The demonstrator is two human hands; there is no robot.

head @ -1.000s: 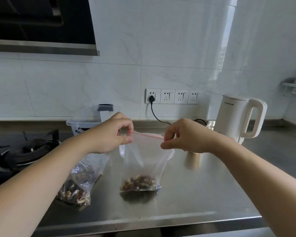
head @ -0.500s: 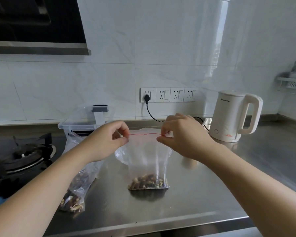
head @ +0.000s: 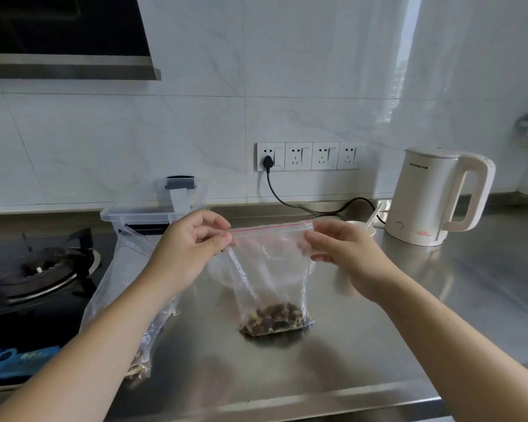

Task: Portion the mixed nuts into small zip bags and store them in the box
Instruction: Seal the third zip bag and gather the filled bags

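A small clear zip bag [head: 269, 269] with a red seal line stands upright on the steel counter, with mixed nuts [head: 275, 321] in its bottom. My left hand [head: 192, 245] pinches the bag's top left corner. My right hand [head: 345, 257] holds the top right corner, fingers behind the plastic. The seal is stretched flat between them. A larger clear bag of nuts [head: 125, 287] leans at the left, partly hidden by my left forearm. The clear storage box [head: 153, 208] with a grey latch stands behind it by the wall.
A gas hob [head: 37, 269] lies at the left. A white kettle [head: 439, 196] stands at the right, its cord plugged into the wall sockets [head: 310, 155]. A white bowl with a spoon [head: 363, 226] sits behind my right hand. The counter's front edge [head: 287, 400] runs close below.
My right hand has slid right along the seal to the bag's corner, so the top now looks flat and stretched. The view has shifted slightly.
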